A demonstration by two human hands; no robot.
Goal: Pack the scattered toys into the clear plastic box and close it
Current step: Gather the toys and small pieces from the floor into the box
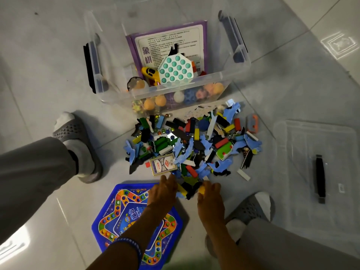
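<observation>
Toys [192,145] between hands (near edge)

My left hand [163,189] and right hand [210,192] are covering the near edge of the pile [191,145], so my fingertips are staying hidden among the pieces. My left forearm is hiding part of the board [116,217]. The box [175,92] wall is blurring the balls [155,102] inside. The picture's edge is cutting my knees off.

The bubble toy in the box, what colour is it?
White with teal bubbles, seen from the head camera.
</observation>
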